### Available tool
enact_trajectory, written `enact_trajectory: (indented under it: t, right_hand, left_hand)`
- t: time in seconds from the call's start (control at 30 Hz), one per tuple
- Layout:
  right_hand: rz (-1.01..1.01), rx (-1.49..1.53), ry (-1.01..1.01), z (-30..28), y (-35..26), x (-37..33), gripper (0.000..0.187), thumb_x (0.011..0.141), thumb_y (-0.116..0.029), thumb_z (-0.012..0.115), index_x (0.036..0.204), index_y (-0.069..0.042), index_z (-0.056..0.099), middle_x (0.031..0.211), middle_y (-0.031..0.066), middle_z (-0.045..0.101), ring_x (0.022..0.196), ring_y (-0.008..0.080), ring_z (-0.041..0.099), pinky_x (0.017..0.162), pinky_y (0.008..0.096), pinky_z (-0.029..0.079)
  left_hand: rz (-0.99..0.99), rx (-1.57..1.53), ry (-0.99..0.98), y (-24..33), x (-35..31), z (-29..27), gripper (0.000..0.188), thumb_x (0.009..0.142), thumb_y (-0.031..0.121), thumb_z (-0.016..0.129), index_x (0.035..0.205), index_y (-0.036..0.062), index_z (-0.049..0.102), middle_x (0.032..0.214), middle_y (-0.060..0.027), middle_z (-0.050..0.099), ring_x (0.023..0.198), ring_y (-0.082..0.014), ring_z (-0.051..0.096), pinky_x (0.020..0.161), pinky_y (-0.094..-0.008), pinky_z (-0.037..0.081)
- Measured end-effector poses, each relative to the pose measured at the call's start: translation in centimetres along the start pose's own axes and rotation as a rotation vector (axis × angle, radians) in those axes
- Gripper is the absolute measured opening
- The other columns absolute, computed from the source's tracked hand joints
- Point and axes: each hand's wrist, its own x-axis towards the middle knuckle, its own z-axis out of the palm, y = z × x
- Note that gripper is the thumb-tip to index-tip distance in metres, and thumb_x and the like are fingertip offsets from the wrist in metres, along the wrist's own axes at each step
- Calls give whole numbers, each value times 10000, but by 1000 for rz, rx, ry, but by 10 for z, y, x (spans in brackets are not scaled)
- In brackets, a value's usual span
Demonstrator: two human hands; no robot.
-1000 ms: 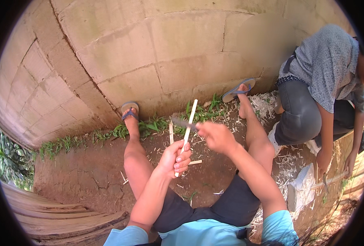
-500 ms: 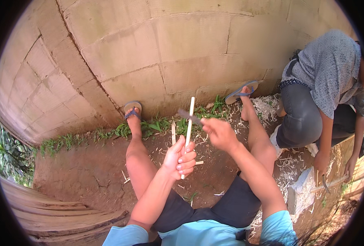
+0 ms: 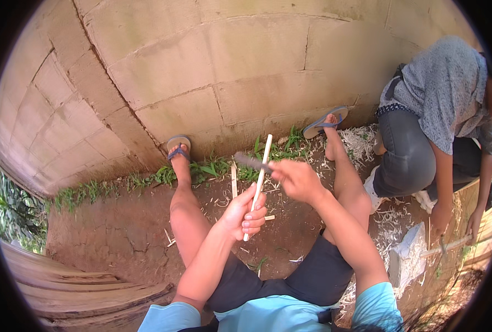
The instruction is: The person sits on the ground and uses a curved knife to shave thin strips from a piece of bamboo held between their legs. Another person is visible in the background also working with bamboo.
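Observation:
My left hand [image 3: 245, 214] is closed around the lower part of a slim, pale wooden stick [image 3: 265, 157], which stands nearly upright with its top leaning slightly right. In my right hand [image 3: 297, 180] is a knife [image 3: 250, 161] with a dark blade pointing left. The blade lies across the stick, above my left fingers. My right fingers hide most of the knife's handle. Both hands are held over the ground between my spread legs.
A concrete block wall [image 3: 163, 66] rises ahead, with weeds [image 3: 213, 167] along its foot. At the right a person [image 3: 439, 110] crouches with a tool and a wooden piece beside a grey block [image 3: 409, 255]. Wood shavings [image 3: 362, 146] litter the soil; stacked planks [image 3: 80, 282] are at lower left.
The knife has slid lower along the stick, towards my left hand. The stick's top has tilted to the right. The other person's hand and tool have shifted slightly.

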Motion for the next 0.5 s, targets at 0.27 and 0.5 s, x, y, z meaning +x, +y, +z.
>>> enact_trajectory:
  t: [0.27, 0.5]
  right_hand:
    - [58, -61, 72, 10, -1, -9, 176, 870, -211, 639, 1015, -110, 655, 757, 75, 614, 646, 259, 631, 548, 370, 508]
    - [154, -51, 34, 8, -7, -16, 213, 876, -212, 639, 1059, -102, 639, 763, 78, 622, 639, 269, 634, 536, 374, 509]
  left_hand:
    - [-23, -73, -33, 4, -8, 0, 526, 1011, 513, 278, 701, 111, 414, 489, 34, 311, 324, -50, 258, 260, -189, 210]
    - [-13, 12, 68, 6, -9, 0, 511, 1014, 503, 279, 695, 123, 402, 482, 49, 298, 319, -33, 235, 251, -183, 196]
